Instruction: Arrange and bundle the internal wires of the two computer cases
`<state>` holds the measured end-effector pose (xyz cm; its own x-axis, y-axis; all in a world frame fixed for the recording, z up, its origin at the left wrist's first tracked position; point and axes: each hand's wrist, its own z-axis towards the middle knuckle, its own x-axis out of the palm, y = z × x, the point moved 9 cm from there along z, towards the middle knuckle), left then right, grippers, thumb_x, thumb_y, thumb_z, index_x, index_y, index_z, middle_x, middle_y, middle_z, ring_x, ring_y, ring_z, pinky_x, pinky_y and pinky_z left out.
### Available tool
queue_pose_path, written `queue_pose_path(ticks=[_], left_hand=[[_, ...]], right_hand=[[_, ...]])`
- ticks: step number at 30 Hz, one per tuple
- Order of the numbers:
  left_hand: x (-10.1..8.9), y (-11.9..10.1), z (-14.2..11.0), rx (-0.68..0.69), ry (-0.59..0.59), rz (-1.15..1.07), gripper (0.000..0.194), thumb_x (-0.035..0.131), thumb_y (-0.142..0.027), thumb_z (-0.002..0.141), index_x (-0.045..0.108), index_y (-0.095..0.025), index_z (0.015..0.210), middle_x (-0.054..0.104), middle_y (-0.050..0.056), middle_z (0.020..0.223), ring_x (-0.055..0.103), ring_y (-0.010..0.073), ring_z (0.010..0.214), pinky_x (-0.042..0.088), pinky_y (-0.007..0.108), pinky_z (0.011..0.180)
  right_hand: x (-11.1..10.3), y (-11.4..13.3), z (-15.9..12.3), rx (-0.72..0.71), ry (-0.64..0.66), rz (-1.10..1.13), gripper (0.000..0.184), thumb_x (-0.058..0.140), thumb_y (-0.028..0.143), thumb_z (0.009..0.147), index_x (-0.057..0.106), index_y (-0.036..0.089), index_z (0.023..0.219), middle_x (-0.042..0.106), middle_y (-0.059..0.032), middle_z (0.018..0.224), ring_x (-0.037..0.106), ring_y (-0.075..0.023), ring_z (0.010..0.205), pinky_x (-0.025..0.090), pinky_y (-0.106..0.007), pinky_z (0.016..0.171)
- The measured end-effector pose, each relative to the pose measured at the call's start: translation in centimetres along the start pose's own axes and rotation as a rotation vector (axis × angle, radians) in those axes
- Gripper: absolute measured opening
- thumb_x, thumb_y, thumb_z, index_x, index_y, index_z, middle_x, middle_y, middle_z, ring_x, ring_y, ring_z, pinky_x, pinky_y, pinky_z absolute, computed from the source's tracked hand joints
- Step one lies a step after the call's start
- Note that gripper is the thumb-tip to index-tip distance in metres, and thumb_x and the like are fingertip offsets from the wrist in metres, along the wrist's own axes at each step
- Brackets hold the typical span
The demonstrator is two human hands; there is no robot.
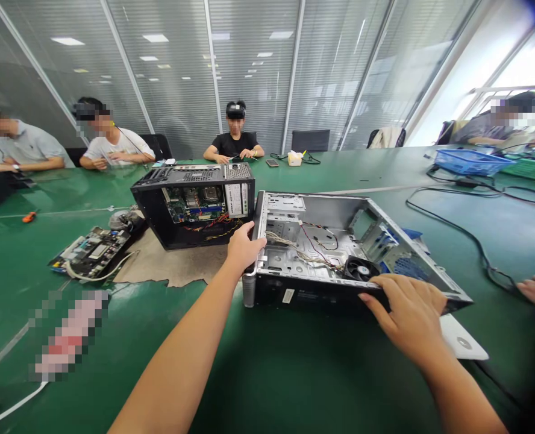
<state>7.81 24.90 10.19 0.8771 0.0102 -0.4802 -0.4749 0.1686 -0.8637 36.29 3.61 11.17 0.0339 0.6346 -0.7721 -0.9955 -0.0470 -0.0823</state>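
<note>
An open computer case (322, 296) lies on its side in front of me, its silver interior facing up. Around its left front end, my left hand (244, 247) is closed on the edge with the thumb on top. The near right rim is in the grip of my right hand (405, 307), fingers over the top and thumb on the black outer wall. Inside, next to the right hand, sits a round black fan (360, 269). Loose wires (310, 256) run across the metal floor of the case.
A second black case (152, 220) with a board inside stands on brown sheet (181, 268) at left. Beside it lies a loose motherboard (93, 250). A white laptop (464, 340), a blue basket (469, 163) and black cables (466, 229) are at right. Several people sit around.
</note>
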Motion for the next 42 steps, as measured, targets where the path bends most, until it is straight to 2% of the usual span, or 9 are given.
queue_pose_path(ticks=[8, 12, 17, 20, 24, 28, 32, 37, 42], left_hand=[[1.5, -2.3, 1.6, -0.092, -0.074, 0.185, 0.063, 0.070, -0.026, 0.074, 0.056, -0.020, 0.135, 0.064, 0.012, 0.132, 0.061, 0.0294, 0.119, 0.045, 0.037, 0.100], [2.1, -2.3, 2.2, -0.130, -0.134, 0.157, 0.060, 0.070, -0.024, 0.074, 0.055, -0.018, 0.131, 0.063, 0.014, 0.128, 0.061, 0.0282, 0.115, 0.046, 0.037, 0.096], [2.5, -1.8, 2.2, -0.126, -0.170, 0.050, 0.055, 0.073, -0.025, 0.072, 0.057, -0.019, 0.124, 0.064, 0.012, 0.124, 0.062, 0.0241, 0.111, 0.046, 0.033, 0.095], [1.3, -1.6, -0.1, -0.033, -0.152, -0.042, 0.040, 0.069, -0.032, 0.079, 0.060, -0.018, 0.116, 0.067, 0.011, 0.116, 0.063, 0.0220, 0.105, 0.047, 0.031, 0.091], [-1.8, -0.7, -6.5, 0.176, -0.032, -0.104, 0.018, 0.058, -0.033, 0.086, 0.066, -0.018, 0.093, 0.068, 0.006, 0.098, 0.063, 0.0184, 0.091, 0.047, 0.028, 0.081], [-3.3, 4.4, -12.9, -0.079, 0.181, -0.219, 0.020, 0.060, -0.037, 0.083, 0.063, -0.018, 0.077, 0.059, 0.000, 0.069, 0.051, 0.0136, 0.065, 0.038, 0.025, 0.062], [-1.9, 8.2, -17.9, -0.322, 0.469, -0.488, 0.023, 0.074, -0.038, 0.075, 0.067, -0.016, 0.076, 0.050, -0.002, 0.064, 0.040, 0.0089, 0.058, 0.028, 0.022, 0.055], [-2.3, 11.2, -19.0, -0.528, 0.337, -1.062, 0.029, 0.081, -0.038, 0.071, 0.061, -0.017, 0.071, 0.023, -0.009, 0.052, 0.021, 0.0069, 0.051, 0.024, 0.021, 0.052], [-2.4, 11.9, -18.1, -0.563, 0.313, -1.127, 0.031, 0.085, -0.033, 0.068, 0.059, -0.016, 0.070, 0.024, -0.009, 0.054, 0.021, 0.0059, 0.051, 0.024, 0.019, 0.051]], right_hand=[[4.5, -4.6, 4.8, 0.069, 0.184, -0.063, 0.046, 0.040, 0.045, 0.096, 0.057, 0.018, 0.129, 0.059, -0.0156, 0.121, 0.049, -0.0340, 0.122, 0.027, -0.056, 0.110], [4.5, -4.5, 4.1, 0.455, 0.099, 0.068, 0.064, 0.041, 0.048, 0.094, 0.042, 0.013, 0.147, 0.027, -0.0233, 0.155, 0.019, -0.0429, 0.146, 0.018, -0.064, 0.113], [7.1, 1.1, 1.1, 0.927, 0.064, 0.731, 0.117, 0.058, 0.070, 0.077, 0.000, 0.010, 0.158, 0.001, -0.0236, 0.164, -0.007, -0.0339, 0.153, 0.010, -0.055, 0.121], [7.7, 3.1, 1.5, 1.103, -0.101, 0.939, 0.112, 0.050, 0.072, 0.081, -0.012, 0.019, 0.158, 0.001, -0.0148, 0.166, -0.005, -0.0271, 0.153, 0.005, -0.051, 0.123], [9.2, 3.9, 4.0, 1.181, -0.106, 0.827, 0.106, 0.042, 0.070, 0.086, -0.009, 0.010, 0.157, -0.004, -0.0243, 0.163, -0.001, -0.0341, 0.153, 0.018, -0.053, 0.120], [11.5, 3.2, 4.8, 1.317, -0.146, 0.550, 0.104, 0.041, 0.059, 0.090, -0.029, 0.013, 0.151, 0.007, -0.0354, 0.156, 0.015, -0.0470, 0.147, 0.028, -0.070, 0.105], [13.2, 2.1, 6.4, 1.294, -0.235, 0.441, 0.098, 0.039, 0.042, 0.093, -0.039, 0.018, 0.147, 0.015, -0.0353, 0.154, 0.029, -0.0474, 0.141, 0.030, -0.069, 0.101], [16.1, 0.3, 9.0, 1.393, -0.145, 0.529, 0.094, 0.038, 0.041, 0.089, -0.023, 0.011, 0.154, 0.008, -0.0334, 0.156, 0.017, -0.0445, 0.147, 0.029, -0.065, 0.107], [18.0, -0.3, 12.5, 1.377, -0.251, 0.494, 0.091, 0.038, 0.037, 0.087, -0.017, 0.010, 0.154, 0.015, -0.0353, 0.152, 0.021, -0.0448, 0.145, 0.029, -0.067, 0.105]])
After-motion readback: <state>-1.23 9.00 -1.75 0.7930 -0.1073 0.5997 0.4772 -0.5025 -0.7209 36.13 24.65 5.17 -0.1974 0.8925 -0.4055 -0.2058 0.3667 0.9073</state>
